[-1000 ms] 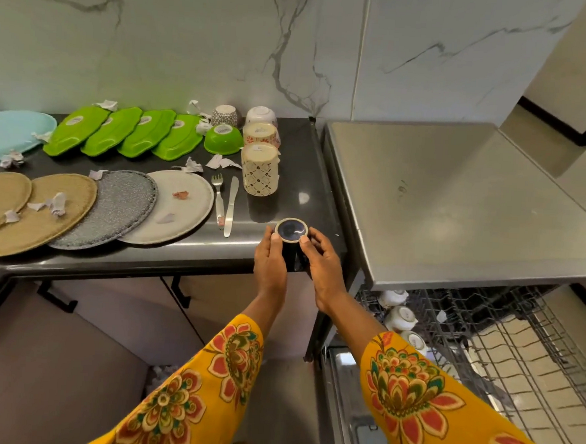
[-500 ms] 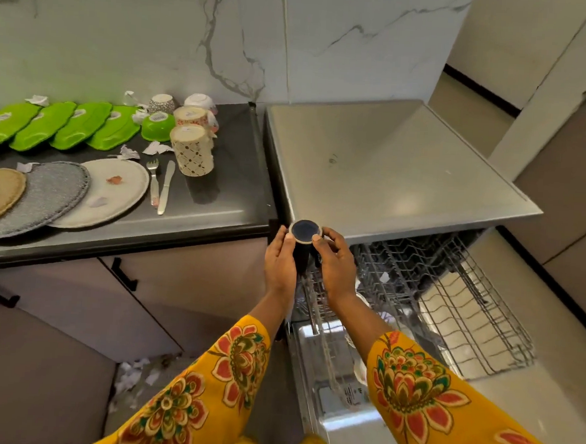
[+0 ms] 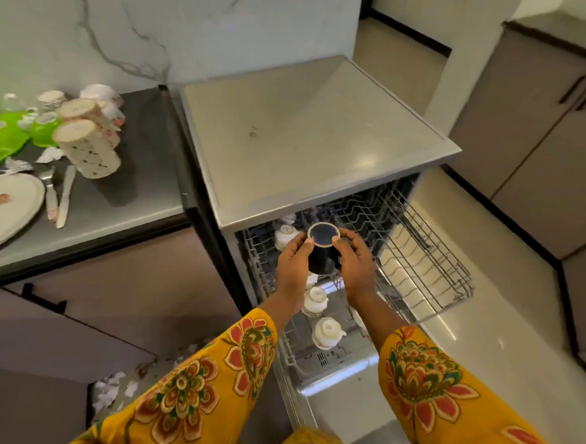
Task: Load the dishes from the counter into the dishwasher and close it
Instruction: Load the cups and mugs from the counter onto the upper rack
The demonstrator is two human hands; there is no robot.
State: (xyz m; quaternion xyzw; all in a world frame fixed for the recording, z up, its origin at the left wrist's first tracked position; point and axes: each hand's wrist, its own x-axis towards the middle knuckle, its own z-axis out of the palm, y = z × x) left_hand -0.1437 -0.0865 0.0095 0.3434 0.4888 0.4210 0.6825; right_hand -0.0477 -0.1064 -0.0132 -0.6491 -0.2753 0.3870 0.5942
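I'm mid-load: left hand and right hand clasp the dark mug upturned above the rack (white cups already seated), so next comes lowering it into a free slot.

The upturned dark blue ceramic mug, gripped between both hands, has travelled off the counter. It now hangs over the pulled-out wire dishwasher rack, apparently above white cups.

Both arms reach forward in yellow floral sleeves. The left hand and right hand face each other, fingers curled inward, thumbs on top, pinching a dark cup between them.
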